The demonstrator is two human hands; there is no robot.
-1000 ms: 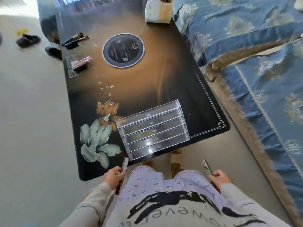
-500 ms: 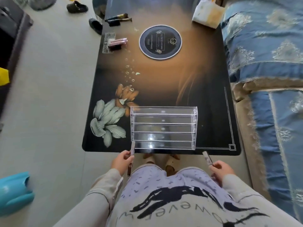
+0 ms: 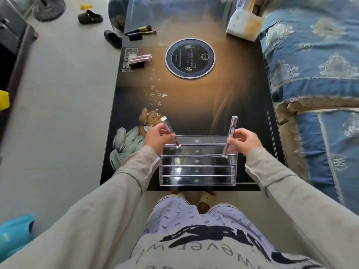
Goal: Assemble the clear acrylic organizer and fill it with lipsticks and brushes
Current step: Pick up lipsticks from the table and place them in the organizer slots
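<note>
The left hand (image 3: pixel 158 137) is pinching a lipstick (image 3: pixel 170 131) between thumb and fingers, the tube tilting with its cap toward 11 o'clock and its lower end dipping at the organizer's (image 3: pixel 197 164) back left corner. The right hand (image 3: pixel 245 141) is gripping a second lipstick (image 3: pixel 229 136), nearly upright, its lower end reaching into a rear row at the right side. The organizer, clear and stepped in rows, is sitting at the near edge of the tabletop (image 3: pixel 194 98), at 6 o'clock. More lipsticks (image 3: pixel 140 59) are lying at 10 o'clock, with brushes (image 3: pixel 141 32) beyond them at 11 o'clock.
</note>
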